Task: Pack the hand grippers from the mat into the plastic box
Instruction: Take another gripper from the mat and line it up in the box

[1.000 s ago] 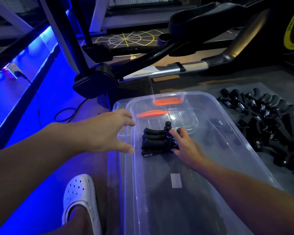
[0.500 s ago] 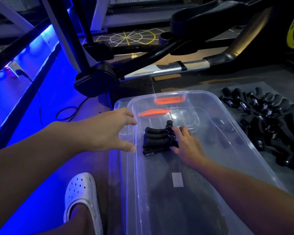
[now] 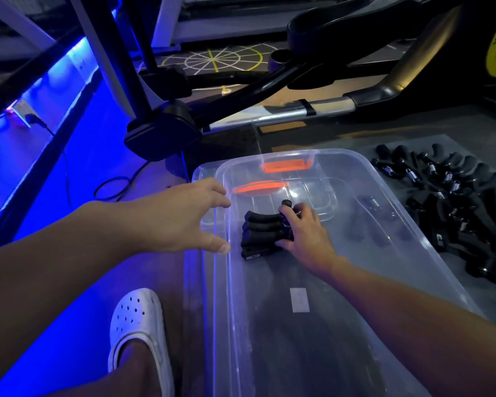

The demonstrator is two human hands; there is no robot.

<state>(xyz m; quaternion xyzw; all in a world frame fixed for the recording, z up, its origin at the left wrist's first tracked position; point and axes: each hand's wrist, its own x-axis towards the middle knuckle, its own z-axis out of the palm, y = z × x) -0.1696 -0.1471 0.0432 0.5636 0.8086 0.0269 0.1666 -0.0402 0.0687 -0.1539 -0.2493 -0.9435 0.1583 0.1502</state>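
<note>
A: Where does the right hand (image 3: 304,236) sit?

B: Inside the box (image 3: 413,247), toward its far end. Its fingers rest on a small stack of black grippers (image 3: 262,234) lying on the box floor, thumb at the near side and fingertips over the knobbed end. Whether it clamps them or only presses on them, I cannot tell.

A: And the left hand (image 3: 181,216)?

B: At the box's left wall, spread wide, thumb and fingers apart as if framing the rim. It holds nothing; whether the thumb touches the plastic is unclear.

A: The rest of the grippers?

B: A black pile (image 3: 453,202) lies on the grey mat (image 3: 355,143) just right of the box, handles and springs tangled together.

A: Anything else near the box?

B: 2 orange latches (image 3: 285,166) show at its far end. A white clog (image 3: 139,330) stands left of the box's near half, and a machine base (image 3: 161,133) sits beyond its far left corner.
</note>
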